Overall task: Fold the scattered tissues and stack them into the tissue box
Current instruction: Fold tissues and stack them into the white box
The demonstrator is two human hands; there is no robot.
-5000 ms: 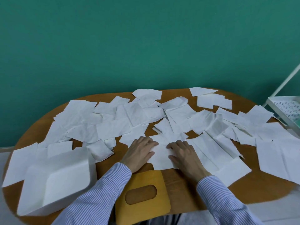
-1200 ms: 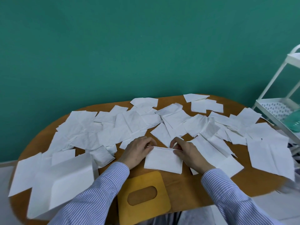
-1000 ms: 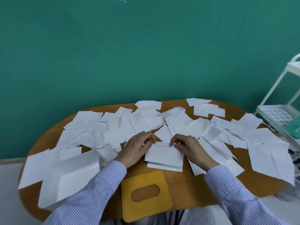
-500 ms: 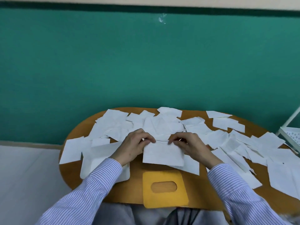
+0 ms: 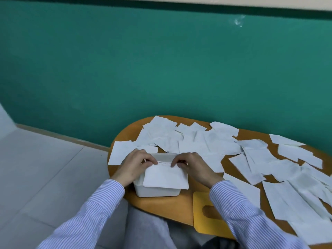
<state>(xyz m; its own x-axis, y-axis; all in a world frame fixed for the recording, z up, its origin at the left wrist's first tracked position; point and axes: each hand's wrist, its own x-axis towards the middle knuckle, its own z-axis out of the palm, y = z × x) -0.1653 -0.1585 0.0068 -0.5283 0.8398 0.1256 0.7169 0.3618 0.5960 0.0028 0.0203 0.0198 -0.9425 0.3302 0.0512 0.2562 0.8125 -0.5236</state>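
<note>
Both hands are pinching the far edge of a folded tissue (image 5: 165,177), the left hand (image 5: 136,166) at its left corner and the right hand (image 5: 192,165) at its right corner, fingers curled onto the fold. The tissue is lying over the open top of the white tissue box (image 5: 156,192), which is sitting near the left end of the wooden counter (image 5: 181,207). Scattered tissues (image 5: 206,142) are covering the counter beyond and to the right, and a yellow lid (image 5: 201,223) with an oval slot is lying by the right sleeve.
</note>
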